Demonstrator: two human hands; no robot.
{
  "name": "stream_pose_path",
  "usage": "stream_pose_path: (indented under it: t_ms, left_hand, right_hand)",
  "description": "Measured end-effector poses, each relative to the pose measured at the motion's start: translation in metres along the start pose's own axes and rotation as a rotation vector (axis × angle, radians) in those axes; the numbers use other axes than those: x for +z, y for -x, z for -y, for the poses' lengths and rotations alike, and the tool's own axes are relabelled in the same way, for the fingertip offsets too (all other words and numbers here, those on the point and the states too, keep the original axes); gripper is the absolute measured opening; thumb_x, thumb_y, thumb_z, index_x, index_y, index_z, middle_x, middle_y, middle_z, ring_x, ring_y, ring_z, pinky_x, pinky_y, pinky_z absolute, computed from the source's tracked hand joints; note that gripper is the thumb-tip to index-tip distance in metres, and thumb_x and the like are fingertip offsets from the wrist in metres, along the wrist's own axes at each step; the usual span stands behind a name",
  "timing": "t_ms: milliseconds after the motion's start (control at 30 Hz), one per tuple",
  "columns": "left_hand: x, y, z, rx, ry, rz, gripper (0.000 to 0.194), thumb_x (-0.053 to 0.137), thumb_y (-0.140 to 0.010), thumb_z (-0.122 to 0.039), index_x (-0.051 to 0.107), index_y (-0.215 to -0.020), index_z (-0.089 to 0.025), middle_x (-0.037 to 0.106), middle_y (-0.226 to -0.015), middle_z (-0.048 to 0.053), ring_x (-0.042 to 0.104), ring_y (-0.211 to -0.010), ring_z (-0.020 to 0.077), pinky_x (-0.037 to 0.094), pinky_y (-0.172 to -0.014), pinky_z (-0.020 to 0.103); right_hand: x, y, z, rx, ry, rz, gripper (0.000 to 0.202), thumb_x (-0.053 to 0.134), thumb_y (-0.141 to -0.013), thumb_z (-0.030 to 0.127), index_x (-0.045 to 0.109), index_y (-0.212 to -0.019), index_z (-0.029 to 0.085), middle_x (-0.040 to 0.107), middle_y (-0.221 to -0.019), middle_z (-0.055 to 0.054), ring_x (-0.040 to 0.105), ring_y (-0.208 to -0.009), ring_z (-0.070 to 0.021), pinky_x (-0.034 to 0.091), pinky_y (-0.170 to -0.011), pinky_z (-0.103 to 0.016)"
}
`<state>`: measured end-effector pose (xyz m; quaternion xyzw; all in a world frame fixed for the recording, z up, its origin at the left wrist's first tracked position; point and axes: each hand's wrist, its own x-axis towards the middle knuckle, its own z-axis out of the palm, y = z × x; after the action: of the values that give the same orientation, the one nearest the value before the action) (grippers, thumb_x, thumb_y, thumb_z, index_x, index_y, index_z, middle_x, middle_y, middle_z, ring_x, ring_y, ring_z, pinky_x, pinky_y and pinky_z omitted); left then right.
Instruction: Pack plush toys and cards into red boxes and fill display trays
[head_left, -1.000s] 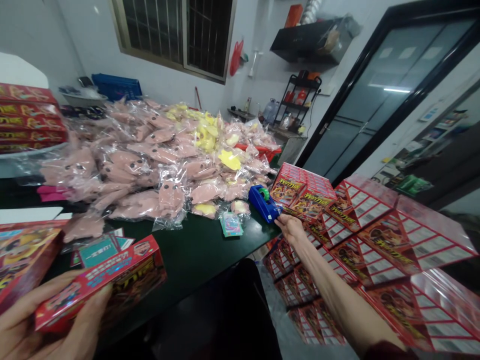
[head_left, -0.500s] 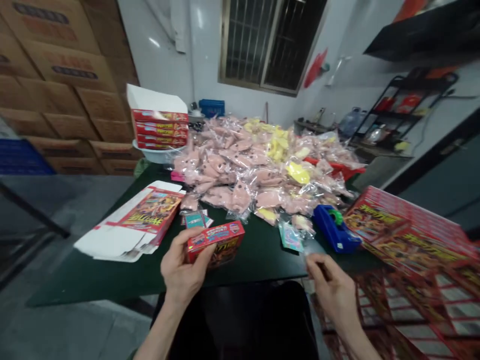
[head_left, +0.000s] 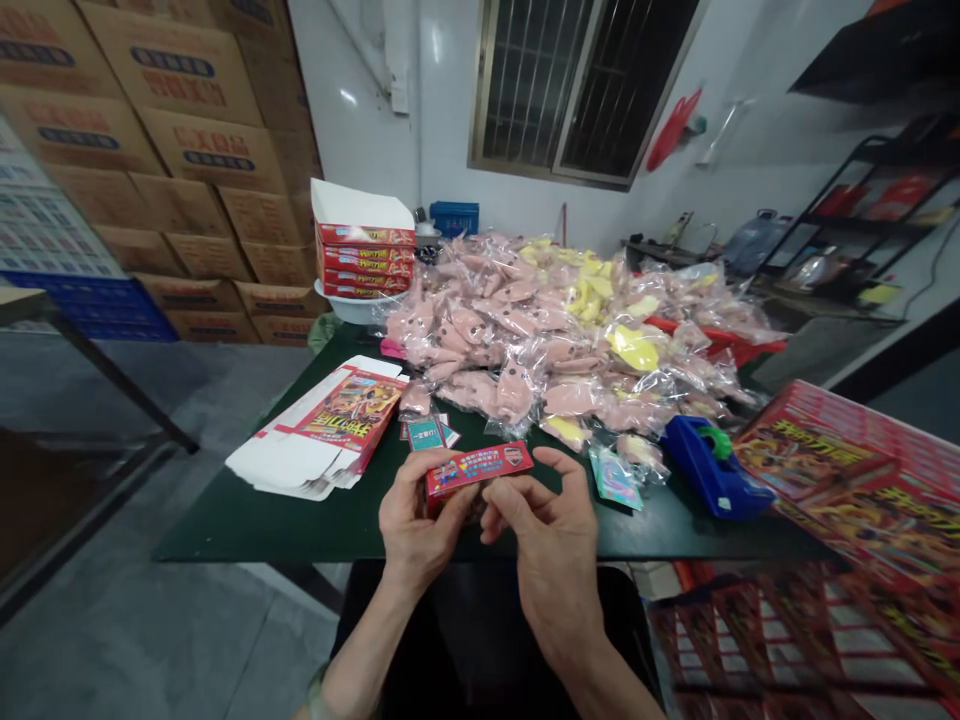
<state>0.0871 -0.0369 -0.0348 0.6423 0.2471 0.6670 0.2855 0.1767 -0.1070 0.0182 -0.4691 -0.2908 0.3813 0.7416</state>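
A small red box (head_left: 480, 466) with printed sides is gripped by my left hand (head_left: 420, 515), its thumb in front and fingers behind. Against the box's near side is my right hand (head_left: 547, 530), thumb and index finger pinched together; whatever lies between those fingertips is too small to make out. Behind the box, small cards (head_left: 426, 434) lie on the green table (head_left: 225, 515). A blue tape dispenser (head_left: 712, 470) with a green core stands to the right, beside a wrapped colourful card (head_left: 616, 478).
Bagged pink and yellow pieces (head_left: 517, 330) are heaped across the table's back. Flattened red-and-white cartons (head_left: 330, 420) lie at left. Red boxes (head_left: 364, 262) stand in a white basin behind them. More red boxes (head_left: 847, 480) are stacked at right; cardboard cartons (head_left: 202, 150) line the wall.
My right hand has moved left from near the tape dispenser to the small red box. The box has tilted in my left hand. The camera view has shifted left.
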Motion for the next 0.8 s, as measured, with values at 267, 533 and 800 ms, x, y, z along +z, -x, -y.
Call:
stream_pose_path:
  t_ms: [267,533,800]
  left_hand:
    - [-0.002,0.000,0.003,0.052,-0.033,0.028,0.033,0.068,-0.074,-0.016,0.055,-0.103,-0.021,0.064,-0.094,0.004,0.064,-0.086,0.0170,0.055,-0.075,0.029]
    - [-0.004,-0.004,0.000,0.135,0.004,0.069,0.036,0.068,-0.073,-0.010,0.055,-0.105,-0.022,0.063,-0.094,0.002,0.061,-0.087,0.0157,0.052,-0.077,0.029]
    - [-0.027,-0.025,-0.015,0.320,-0.235,0.451,0.041,0.055,-0.080,-0.008,0.059,-0.115,-0.028,0.054,-0.095,0.005,0.060,-0.082,0.0136,0.051,-0.064,0.023]
  right_hand:
    - [0.010,-0.001,0.000,0.056,-0.011,-0.095,0.046,0.072,-0.069,0.028,0.035,-0.096,0.023,0.065,-0.057,0.007,0.062,-0.047,-0.0131,0.051,-0.044,-0.022]
    - [0.014,0.000,-0.004,0.072,0.003,-0.167,0.050,0.074,-0.065,0.029,0.031,-0.092,0.023,0.065,-0.054,0.007,0.060,-0.041,-0.0129,0.050,-0.039,-0.022]
    - [0.012,-0.002,-0.011,0.133,0.018,-0.158,0.051,0.073,-0.065,0.037,0.029,-0.088,0.024,0.062,-0.051,0.008,0.056,-0.035,-0.0120,0.045,-0.033,-0.019]
